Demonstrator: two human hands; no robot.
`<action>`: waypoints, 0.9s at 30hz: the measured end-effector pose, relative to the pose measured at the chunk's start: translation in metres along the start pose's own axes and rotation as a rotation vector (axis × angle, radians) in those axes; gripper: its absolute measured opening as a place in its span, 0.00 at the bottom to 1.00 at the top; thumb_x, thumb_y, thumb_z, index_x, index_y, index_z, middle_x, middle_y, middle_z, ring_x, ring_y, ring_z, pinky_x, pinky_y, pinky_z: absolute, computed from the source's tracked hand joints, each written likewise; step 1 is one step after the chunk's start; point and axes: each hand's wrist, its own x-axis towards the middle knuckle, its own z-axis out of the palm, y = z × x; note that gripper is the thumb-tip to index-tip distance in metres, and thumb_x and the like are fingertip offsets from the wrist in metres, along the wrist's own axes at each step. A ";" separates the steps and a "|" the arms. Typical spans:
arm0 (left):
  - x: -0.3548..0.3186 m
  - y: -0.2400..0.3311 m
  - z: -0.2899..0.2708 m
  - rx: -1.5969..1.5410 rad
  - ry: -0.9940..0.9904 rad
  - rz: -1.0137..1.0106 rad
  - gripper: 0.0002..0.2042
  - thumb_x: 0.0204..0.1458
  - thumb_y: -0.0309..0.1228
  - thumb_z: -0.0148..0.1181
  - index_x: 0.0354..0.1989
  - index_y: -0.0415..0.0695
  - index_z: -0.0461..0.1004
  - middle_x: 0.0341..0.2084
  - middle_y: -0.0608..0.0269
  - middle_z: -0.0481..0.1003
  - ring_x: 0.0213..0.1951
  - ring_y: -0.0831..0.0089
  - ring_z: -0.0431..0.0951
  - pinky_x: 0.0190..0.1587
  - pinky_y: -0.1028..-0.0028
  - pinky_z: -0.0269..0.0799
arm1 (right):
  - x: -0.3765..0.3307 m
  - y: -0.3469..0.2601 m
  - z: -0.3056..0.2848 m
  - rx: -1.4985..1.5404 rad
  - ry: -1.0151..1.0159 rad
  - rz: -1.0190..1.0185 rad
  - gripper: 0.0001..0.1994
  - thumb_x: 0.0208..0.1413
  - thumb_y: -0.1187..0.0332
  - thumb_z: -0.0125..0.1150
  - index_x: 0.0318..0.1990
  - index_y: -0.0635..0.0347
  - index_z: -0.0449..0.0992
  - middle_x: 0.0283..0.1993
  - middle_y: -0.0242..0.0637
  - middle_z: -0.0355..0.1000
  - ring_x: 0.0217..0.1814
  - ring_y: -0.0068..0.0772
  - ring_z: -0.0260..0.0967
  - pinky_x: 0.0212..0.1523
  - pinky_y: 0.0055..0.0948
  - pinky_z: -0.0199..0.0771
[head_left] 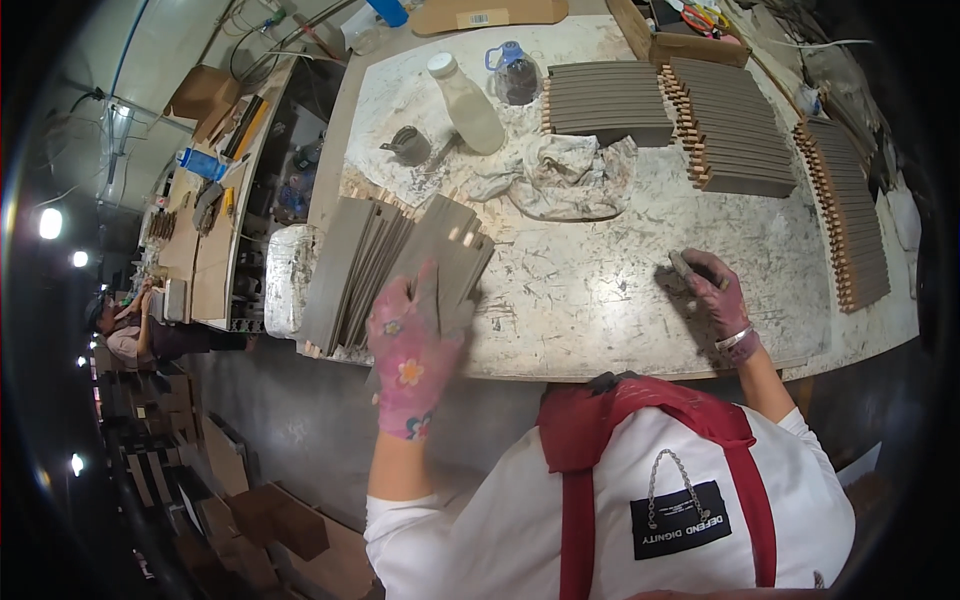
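My left hand [412, 350], in a pink flowered glove, is closed on a flat grey slat [443, 232] at the left of the table. The fingers lie over its face, and part of the grip is hidden. Beside and beneath it leans a bunch of similar grey slats [345, 265], with small light wooden pegs showing at their far ends. My right hand [718, 295], in a stained pink glove, hovers over the table at the right. Its fingers are curved and apart, with nothing visible between them.
Stacks of grey slats with pegged ends [735, 130] stand at the far right. A crumpled cloth [575, 175], a bottle of pale liquid [468, 105], a blue-capped jug [516, 75] and a dark cup [408, 146] sit farther back. A person [135, 335] works at a left bench.
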 end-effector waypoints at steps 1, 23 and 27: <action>-0.005 -0.003 0.005 0.000 -0.006 -0.001 0.34 0.43 0.39 0.70 0.62 0.46 0.67 0.49 0.49 0.71 0.49 0.50 0.72 0.54 0.57 0.68 | 0.002 0.004 0.001 0.000 -0.001 0.006 0.26 0.55 0.56 0.66 0.55 0.67 0.73 0.53 0.37 0.72 0.55 0.28 0.68 0.57 0.28 0.67; -0.008 -0.139 -0.018 -0.415 0.550 0.051 0.17 0.59 0.26 0.51 0.56 0.34 0.70 0.57 0.46 0.70 0.57 0.52 0.71 0.54 0.62 0.72 | 0.177 -0.099 0.199 -0.643 -0.504 -0.668 0.14 0.58 0.58 0.58 0.42 0.60 0.75 0.40 0.41 0.73 0.43 0.43 0.73 0.45 0.38 0.74; -0.037 -0.132 -0.023 -0.393 0.400 -0.059 0.16 0.60 0.28 0.49 0.52 0.31 0.73 0.48 0.45 0.75 0.49 0.53 0.76 0.52 0.59 0.73 | 0.273 -0.104 0.308 -0.864 -0.599 -0.472 0.12 0.56 0.62 0.58 0.44 0.56 0.77 0.41 0.45 0.76 0.45 0.47 0.74 0.47 0.43 0.73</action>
